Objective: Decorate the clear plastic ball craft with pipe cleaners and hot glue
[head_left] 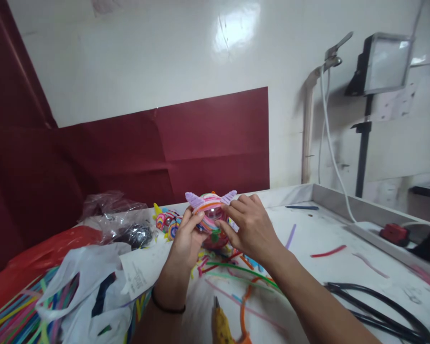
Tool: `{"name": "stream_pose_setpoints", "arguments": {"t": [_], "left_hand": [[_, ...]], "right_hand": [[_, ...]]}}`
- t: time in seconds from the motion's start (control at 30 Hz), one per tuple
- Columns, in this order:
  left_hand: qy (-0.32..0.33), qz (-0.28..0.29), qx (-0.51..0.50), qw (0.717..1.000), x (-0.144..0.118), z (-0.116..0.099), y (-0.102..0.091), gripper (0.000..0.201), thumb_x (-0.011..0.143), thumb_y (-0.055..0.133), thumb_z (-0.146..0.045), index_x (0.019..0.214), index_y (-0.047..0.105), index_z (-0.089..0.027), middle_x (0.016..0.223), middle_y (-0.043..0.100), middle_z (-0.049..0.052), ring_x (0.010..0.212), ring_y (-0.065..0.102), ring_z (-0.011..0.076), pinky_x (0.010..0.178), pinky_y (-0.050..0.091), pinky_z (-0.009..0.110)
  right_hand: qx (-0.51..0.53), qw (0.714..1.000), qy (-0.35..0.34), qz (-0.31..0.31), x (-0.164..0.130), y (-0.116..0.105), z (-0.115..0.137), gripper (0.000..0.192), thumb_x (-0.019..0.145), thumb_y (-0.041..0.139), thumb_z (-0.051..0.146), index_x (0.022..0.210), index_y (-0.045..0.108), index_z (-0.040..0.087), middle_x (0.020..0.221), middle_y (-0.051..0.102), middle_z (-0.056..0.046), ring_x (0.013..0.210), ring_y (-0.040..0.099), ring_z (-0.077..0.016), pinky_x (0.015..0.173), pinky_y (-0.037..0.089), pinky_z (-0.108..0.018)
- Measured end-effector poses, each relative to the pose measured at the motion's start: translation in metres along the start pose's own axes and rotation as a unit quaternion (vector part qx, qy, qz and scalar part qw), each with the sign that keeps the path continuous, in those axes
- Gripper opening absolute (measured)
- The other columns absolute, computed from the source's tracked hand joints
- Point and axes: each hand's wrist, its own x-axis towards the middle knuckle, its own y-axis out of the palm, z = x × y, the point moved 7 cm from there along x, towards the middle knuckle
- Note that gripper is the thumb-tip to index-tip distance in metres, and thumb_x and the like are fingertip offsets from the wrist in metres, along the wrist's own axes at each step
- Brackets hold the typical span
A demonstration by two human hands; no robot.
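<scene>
Yellow tool: dark pointed tip, lying between the forearms, nearer than the hands (220,321); exact type unclear
Pipe-cleaner bundle: many colors, near left of the hands (16,317)
White plastic bag: crumpled, over part of the bundle, left of the left forearm (80,267)
Black loop: near right, beyond the right forearm's outer side (390,298); cord or handle, can't tell
Left wrist: thin black band (167,308)
Green pipe cleaner: on the tabletop (344,258), just below the hands (241,271)
Printed white paper: just left of the left wrist (143,270)
Left hand: gripping the ball's left side, thumb on the front (188,235)
Right hand: fingers and thumb pinching the ball's right side (252,229)
Pipe-cleaner-trimmed ball: see-through, held up between both hands, two lilac horns on top (212,213)
Red pipe cleaner: right of the right hand, well apart (328,251)
Colorful craft pieces: just beyond the left hand (168,222)
Clear plastic bag: farther left of the hands (116,215)
Dark pen-like item: beyond the hands, right (302,207)
Maroon sheet: on the wall behind the hands (215,143)
Floodlight: on a stand, far right of the hands (389,64)
</scene>
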Motion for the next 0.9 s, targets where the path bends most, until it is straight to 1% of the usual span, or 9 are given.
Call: {"name": "stream_pose_setpoints", "arguments": {"t": [0.13, 0.3, 0.4, 0.47, 0.6, 0.77, 0.83, 0.9], "left_hand": [[0.000, 0.002, -0.010, 1.000, 0.0009, 0.0006, -0.0016, 0.033, 0.077, 0.074, -0.018, 0.110, 0.067, -0.024, 0.108, 0.072, 0.003, 0.095, 0.065, 0.0173, 0.078, 0.055, 0.028], [0.002, 0.007, -0.012, 1.000, 0.0000, -0.0003, 0.0001, 0.039, 0.077, 0.075, -0.018, 0.114, 0.066, -0.023, 0.109, 0.073, 0.003, 0.098, 0.067, 0.0176, 0.083, 0.055, 0.029], [-0.003, 0.016, -0.012, 1.000, -0.0021, -0.0009, 0.0023, 0.036, 0.078, 0.076, -0.021, 0.113, 0.066, -0.023, 0.113, 0.072, 0.003, 0.102, 0.067, 0.0179, 0.086, 0.054, 0.028], [-0.007, 0.013, -0.016, 1.000, -0.0032, -0.0009, 0.0021, 0.034, 0.079, 0.076, -0.021, 0.112, 0.066, -0.024, 0.116, 0.072, 0.003, 0.103, 0.067, 0.0178, 0.085, 0.054, 0.028], [0.000, 0.008, -0.009, 1.000, -0.0032, -0.0013, 0.0008, 0.033, 0.079, 0.077, -0.022, 0.111, 0.067, -0.025, 0.112, 0.073, 0.003, 0.098, 0.068, 0.0182, 0.080, 0.054, 0.027], [-0.003, 0.006, -0.011, 1.000, -0.0020, 0.0005, -0.0006, 0.028, 0.079, 0.077, -0.023, 0.105, 0.068, -0.025, 0.111, 0.073, 0.003, 0.099, 0.068, 0.0186, 0.084, 0.054, 0.029], [-0.004, 0.003, -0.013, 1.000, -0.0020, 0.0005, -0.0009, 0.026, 0.078, 0.077, -0.023, 0.103, 0.069, -0.024, 0.110, 0.073, 0.002, 0.096, 0.068, 0.0177, 0.083, 0.054, 0.028], [-0.004, 0.007, -0.011, 1.000, -0.0024, -0.0003, 0.0005, 0.027, 0.078, 0.077, -0.023, 0.104, 0.069, -0.024, 0.109, 0.073, 0.001, 0.094, 0.068, 0.0168, 0.081, 0.054, 0.027]], "right_hand": [[-0.006, 1.000, -0.001, 0.006, -0.0004, 0.0015, 0.0020, 0.016, 0.090, 0.062, 0.024, 0.087, 0.073, 0.013, 0.073, 0.065, -0.007, 0.075, 0.049, -0.0245, 0.071, 0.031, -0.039], [-0.008, 1.000, -0.002, -0.006, -0.0002, -0.0011, 0.0036, 0.017, 0.091, 0.061, 0.024, 0.086, 0.073, 0.012, 0.073, 0.065, -0.007, 0.075, 0.049, -0.0245, 0.070, 0.031, -0.039], [-0.006, 1.000, 0.000, -0.008, 0.0002, -0.0018, 0.0038, 0.017, 0.092, 0.061, 0.024, 0.087, 0.073, 0.012, 0.072, 0.065, -0.007, 0.075, 0.049, -0.0244, 0.071, 0.032, -0.039], [-0.003, 1.000, 0.002, -0.005, 0.0005, -0.0019, 0.0036, 0.017, 0.092, 0.061, 0.024, 0.087, 0.073, 0.013, 0.072, 0.066, -0.007, 0.075, 0.049, -0.0242, 0.071, 0.032, -0.039], [-0.003, 1.000, 0.007, -0.001, 0.0003, -0.0016, 0.0032, 0.018, 0.093, 0.059, 0.024, 0.087, 0.072, 0.014, 0.073, 0.066, -0.007, 0.075, 0.049, -0.0239, 0.072, 0.033, -0.039], [-0.001, 1.000, 0.008, 0.000, -0.0006, -0.0010, 0.0033, 0.018, 0.093, 0.059, 0.025, 0.088, 0.073, 0.013, 0.073, 0.066, -0.007, 0.075, 0.049, -0.0240, 0.072, 0.032, -0.039], [-0.001, 1.000, 0.009, 0.005, -0.0008, -0.0003, 0.0032, 0.019, 0.093, 0.059, 0.025, 0.088, 0.073, 0.013, 0.074, 0.066, -0.007, 0.075, 0.049, -0.0241, 0.072, 0.032, -0.039], [-0.001, 1.000, 0.011, 0.009, -0.0007, -0.0002, 0.0031, 0.019, 0.093, 0.060, 0.025, 0.089, 0.073, 0.013, 0.074, 0.066, -0.007, 0.075, 0.050, -0.0242, 0.072, 0.032, -0.039]]}}
